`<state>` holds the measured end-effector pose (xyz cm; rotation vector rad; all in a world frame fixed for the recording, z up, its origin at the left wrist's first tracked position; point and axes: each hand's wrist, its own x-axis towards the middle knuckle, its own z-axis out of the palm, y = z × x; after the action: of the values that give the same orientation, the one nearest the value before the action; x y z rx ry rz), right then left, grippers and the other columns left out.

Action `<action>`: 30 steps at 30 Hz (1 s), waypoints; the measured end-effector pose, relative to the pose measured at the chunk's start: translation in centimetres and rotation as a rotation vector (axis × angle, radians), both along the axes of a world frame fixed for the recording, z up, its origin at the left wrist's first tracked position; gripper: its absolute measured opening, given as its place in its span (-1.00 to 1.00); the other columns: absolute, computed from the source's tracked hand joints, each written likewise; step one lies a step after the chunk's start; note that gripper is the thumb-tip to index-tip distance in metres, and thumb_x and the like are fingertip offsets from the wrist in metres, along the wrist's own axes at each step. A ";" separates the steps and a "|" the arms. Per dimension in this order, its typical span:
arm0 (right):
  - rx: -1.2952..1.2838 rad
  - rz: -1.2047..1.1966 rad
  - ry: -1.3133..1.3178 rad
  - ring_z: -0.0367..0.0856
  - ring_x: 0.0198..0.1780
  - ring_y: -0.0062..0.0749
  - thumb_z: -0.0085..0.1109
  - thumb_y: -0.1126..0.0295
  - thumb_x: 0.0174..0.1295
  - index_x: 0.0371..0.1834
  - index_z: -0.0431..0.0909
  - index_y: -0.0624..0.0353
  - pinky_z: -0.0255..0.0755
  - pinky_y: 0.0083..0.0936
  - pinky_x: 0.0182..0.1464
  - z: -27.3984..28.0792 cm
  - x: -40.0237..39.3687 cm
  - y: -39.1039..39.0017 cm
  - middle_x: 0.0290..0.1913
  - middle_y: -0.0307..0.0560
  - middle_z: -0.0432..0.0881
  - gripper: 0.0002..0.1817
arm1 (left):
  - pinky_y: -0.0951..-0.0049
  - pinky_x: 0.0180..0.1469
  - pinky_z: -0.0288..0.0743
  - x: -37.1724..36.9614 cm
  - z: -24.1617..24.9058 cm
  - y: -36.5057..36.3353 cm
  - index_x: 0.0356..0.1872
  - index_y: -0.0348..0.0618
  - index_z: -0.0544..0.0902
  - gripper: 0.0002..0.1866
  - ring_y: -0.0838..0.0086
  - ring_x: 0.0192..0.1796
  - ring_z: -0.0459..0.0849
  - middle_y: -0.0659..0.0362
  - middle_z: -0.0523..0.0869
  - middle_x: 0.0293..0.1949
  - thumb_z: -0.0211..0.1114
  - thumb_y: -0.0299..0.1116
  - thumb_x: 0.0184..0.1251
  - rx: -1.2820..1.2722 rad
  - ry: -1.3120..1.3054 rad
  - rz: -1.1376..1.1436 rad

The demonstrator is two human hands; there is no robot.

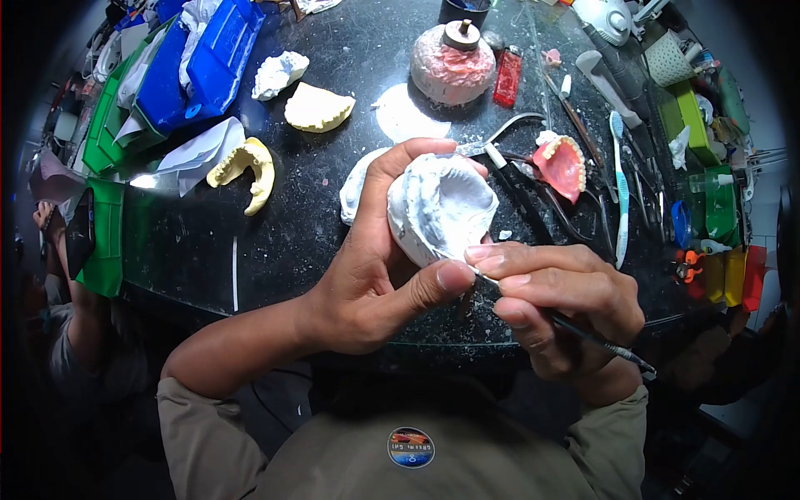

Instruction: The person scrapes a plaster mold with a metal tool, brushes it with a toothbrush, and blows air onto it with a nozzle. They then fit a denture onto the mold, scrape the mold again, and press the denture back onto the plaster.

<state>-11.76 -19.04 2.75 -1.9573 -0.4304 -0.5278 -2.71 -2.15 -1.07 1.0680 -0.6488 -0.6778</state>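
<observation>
A white plaster dental cast (442,204) is held over the black worktop, its hollow side facing up and to the right. My left hand (371,275) wraps round its left and lower side, with the thumb along the near edge. In my right hand (575,296) is a thin metal tool (604,342), pinched like a pen. The tool's tip meets the lower right edge of the cast, close to the left thumb. Behind my left hand, another white piece (353,190) lies on the worktop, partly hidden.
Yellowish casts (319,108) (260,171) lie at the left, near blue and green bins (218,62). A glass burner (452,67) stands at the back. Right are a pink denture (562,169), toothbrush (621,183) and hand tools. A co-worker's arm (71,275) shows far left.
</observation>
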 end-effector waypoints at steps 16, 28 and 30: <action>0.017 -0.006 -0.048 0.76 -0.16 -0.23 0.40 0.50 0.10 -0.12 0.54 0.20 0.67 -0.38 -0.14 -0.4 -0.1 0.2 -0.17 0.12 0.71 -0.71 | 0.28 0.26 0.37 -0.4 0.5 0.1 0.41 -0.23 -0.08 -0.07 0.30 0.22 0.47 -0.12 0.29 0.29 0.34 -0.08 0.26 0.002 0.015 0.021; 0.080 0.037 0.048 0.74 -0.12 -0.23 0.37 0.50 0.13 -0.13 0.54 0.21 0.65 -0.39 -0.10 0.2 -0.1 -0.3 -0.15 0.14 0.71 -0.74 | 0.28 0.27 0.35 -0.2 0.9 0.0 0.42 -0.22 -0.13 -0.03 0.31 0.21 0.48 -0.08 0.29 0.30 0.36 -0.05 0.25 -0.015 0.046 -0.022; 0.079 0.045 0.051 0.74 -0.12 -0.23 0.37 0.50 0.13 -0.13 0.54 0.21 0.65 -0.39 -0.10 0.2 -0.1 -0.3 -0.15 0.14 0.71 -0.74 | 0.28 0.27 0.35 -0.2 0.7 0.0 0.42 -0.21 -0.14 -0.03 0.31 0.20 0.48 -0.09 0.29 0.30 0.36 -0.06 0.25 -0.022 0.028 -0.019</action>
<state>-11.85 -19.33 2.98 -1.8764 -0.4145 -0.4588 -2.86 -2.10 -0.40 1.0315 -0.6417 -0.6998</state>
